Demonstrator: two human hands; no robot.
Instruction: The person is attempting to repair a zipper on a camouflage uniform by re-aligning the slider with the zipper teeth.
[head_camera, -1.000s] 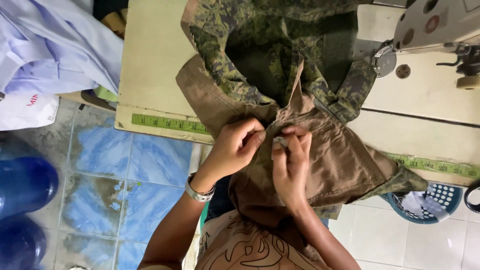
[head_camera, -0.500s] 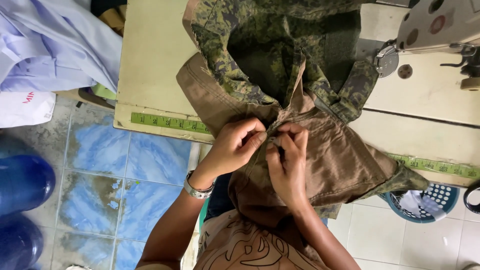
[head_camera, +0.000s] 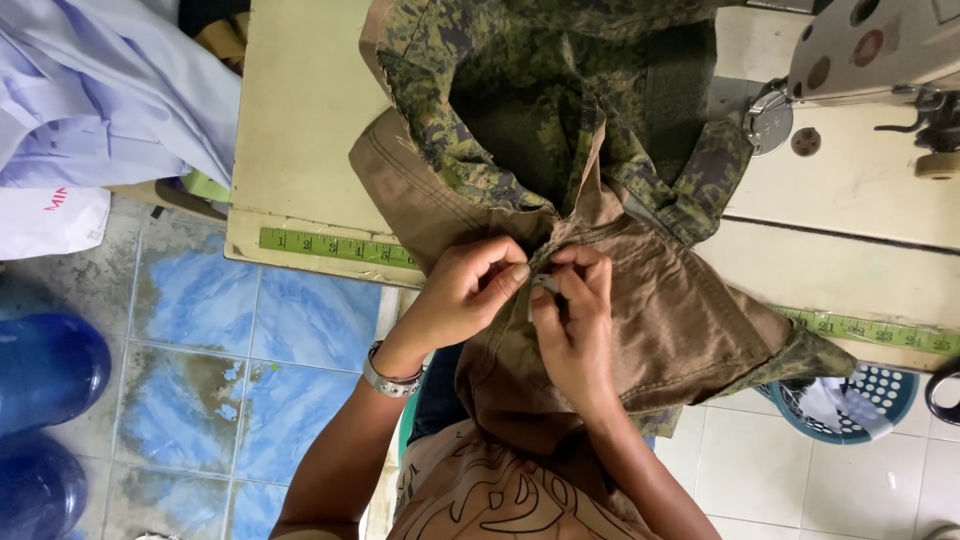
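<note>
A garment turned partly inside out lies over the table's front edge: brown lining (head_camera: 680, 320) toward me, green camouflage cloth (head_camera: 540, 90) behind. My left hand (head_camera: 465, 290), a metal bracelet on its wrist, pinches the brown cloth at a seam. My right hand (head_camera: 575, 325) pinches the same spot from the other side, fingertips meeting the left ones. A small pale thing (head_camera: 543, 284) shows between the fingertips; I cannot tell what it is.
The cream sewing table (head_camera: 300, 130) has a green measuring tape (head_camera: 330, 246) along its front edge. A sewing machine (head_camera: 880, 50) stands at the far right. Pale blue cloth (head_camera: 100, 90) is heaped at left, blue containers (head_camera: 45, 370) on the tiled floor, a blue basket (head_camera: 860, 400) at right.
Both hands stay at the same seam. The fingertips have shifted slightly, pinching closer together over the brown cloth.
</note>
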